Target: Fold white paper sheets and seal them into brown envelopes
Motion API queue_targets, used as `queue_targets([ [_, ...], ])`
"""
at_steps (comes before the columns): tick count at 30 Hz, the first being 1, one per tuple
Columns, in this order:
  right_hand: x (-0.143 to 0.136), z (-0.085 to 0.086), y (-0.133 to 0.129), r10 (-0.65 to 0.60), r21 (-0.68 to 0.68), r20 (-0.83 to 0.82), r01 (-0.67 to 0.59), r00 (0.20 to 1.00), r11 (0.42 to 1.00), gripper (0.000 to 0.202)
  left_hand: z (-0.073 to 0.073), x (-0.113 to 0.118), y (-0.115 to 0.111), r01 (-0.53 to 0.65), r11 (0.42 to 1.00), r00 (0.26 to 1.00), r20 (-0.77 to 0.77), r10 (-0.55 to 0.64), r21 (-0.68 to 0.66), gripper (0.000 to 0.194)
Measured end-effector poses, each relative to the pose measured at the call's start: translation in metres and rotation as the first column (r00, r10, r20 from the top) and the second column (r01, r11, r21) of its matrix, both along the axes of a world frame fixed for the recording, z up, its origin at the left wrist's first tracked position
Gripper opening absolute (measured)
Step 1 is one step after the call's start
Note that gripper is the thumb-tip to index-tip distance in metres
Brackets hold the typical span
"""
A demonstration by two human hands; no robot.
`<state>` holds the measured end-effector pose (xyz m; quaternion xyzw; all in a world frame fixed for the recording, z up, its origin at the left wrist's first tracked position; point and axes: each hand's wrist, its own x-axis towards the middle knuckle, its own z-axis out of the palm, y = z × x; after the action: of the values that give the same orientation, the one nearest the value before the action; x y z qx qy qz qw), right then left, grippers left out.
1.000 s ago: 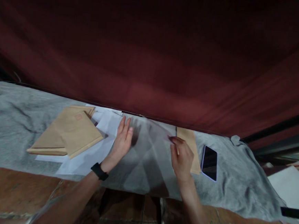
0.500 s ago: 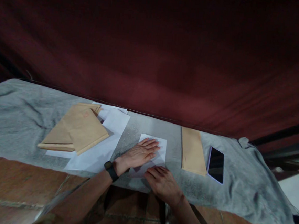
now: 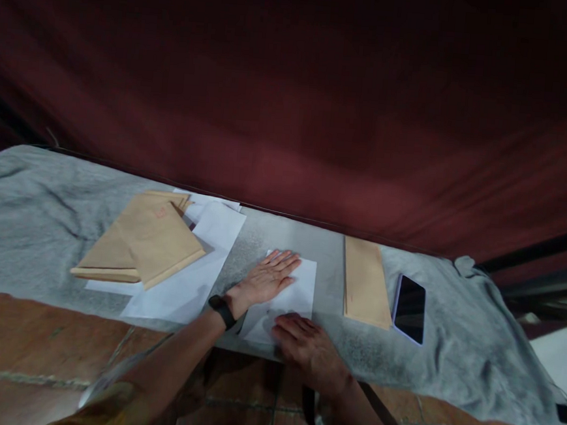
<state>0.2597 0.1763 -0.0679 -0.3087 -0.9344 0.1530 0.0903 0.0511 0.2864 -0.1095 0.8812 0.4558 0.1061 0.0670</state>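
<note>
Paper point(image 3: 301, 292) lies near an envelope point(image 3: 160, 245) bearing illegible red marks point(image 3: 160, 212).

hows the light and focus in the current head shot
Head view: dim, the broad dark red backdrop sinking nearly to black at the top; head view: the white rectangular paper sheet looks bright, while the right hand over its near right corner is shadowed; head view: the red mark on the brown paper envelope is too soft to read.

White sheet point(image 3: 300, 296), partly hidden by your left hand point(image 3: 265, 282) and right hand point(image 3: 308, 349); red mark point(image 3: 160, 212), too small to read.
</note>
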Motion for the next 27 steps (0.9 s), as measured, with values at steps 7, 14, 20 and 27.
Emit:
queue_targets([
  [7, 0.032, -0.011, 0.012, -0.078, -0.146, -0.007, 0.076, 0.997, 0.986, 0.063, 0.007, -0.026, 0.003, -0.103, 0.993, 0.994, -0.043, 0.1, -0.064, 0.056],
  [14, 0.039, -0.016, 0.028, -0.235, -0.134, -0.022, 0.23, 0.972, 0.964, 0.067, 0.043, -0.032, -0.03, 0.178, 0.935, 0.972, 0.203, -0.119, -0.305, 0.058],
  [20, 0.046, -0.012, 0.043, -0.314, -0.238, -0.151, 0.274, 0.937, 0.932, 0.067, 0.075, -0.067, -0.043, 0.285, 0.752, 0.898, 0.44, 0.007, -0.594, 0.071],
  [27, 0.038, -0.006, 0.052, -0.432, -0.352, -0.272, 0.329, 0.86, 0.877, 0.038, 0.087, -0.095, -0.04, 0.33, 0.641, 0.782, 0.581, 0.226, -0.693, 0.064],
])
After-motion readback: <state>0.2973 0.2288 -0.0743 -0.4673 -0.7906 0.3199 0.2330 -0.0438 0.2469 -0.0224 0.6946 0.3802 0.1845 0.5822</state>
